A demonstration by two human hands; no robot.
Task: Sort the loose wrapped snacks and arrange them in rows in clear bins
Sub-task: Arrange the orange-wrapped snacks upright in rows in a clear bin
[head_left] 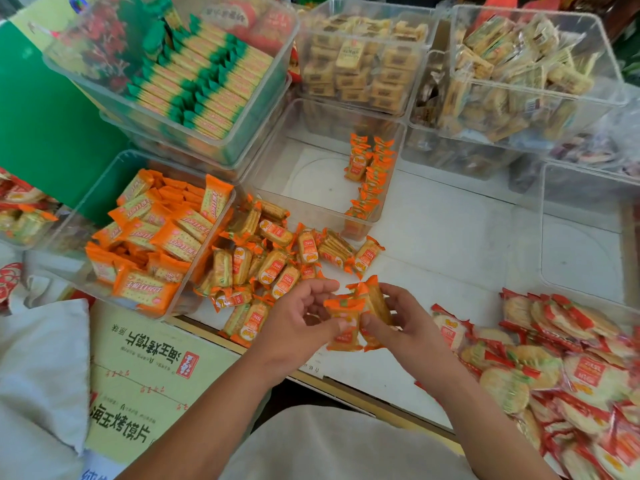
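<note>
Both hands hold orange snacks above the counter's [450, 244] front edge: my left hand [301, 317] pinches a pack [344, 327] and my right hand [405, 320] grips a second pack [375, 299], the two touching. The pile [270, 261] lies just beside my left hand, before the bin [311, 181]. There a row [372, 171] stands along the right wall beside bare floor, and open counter lies right of the pile.

A snack shop counter: clear bins [349, 223] of wrapped biscuits [204, 81], loose packets [273, 261] heaped between
</note>
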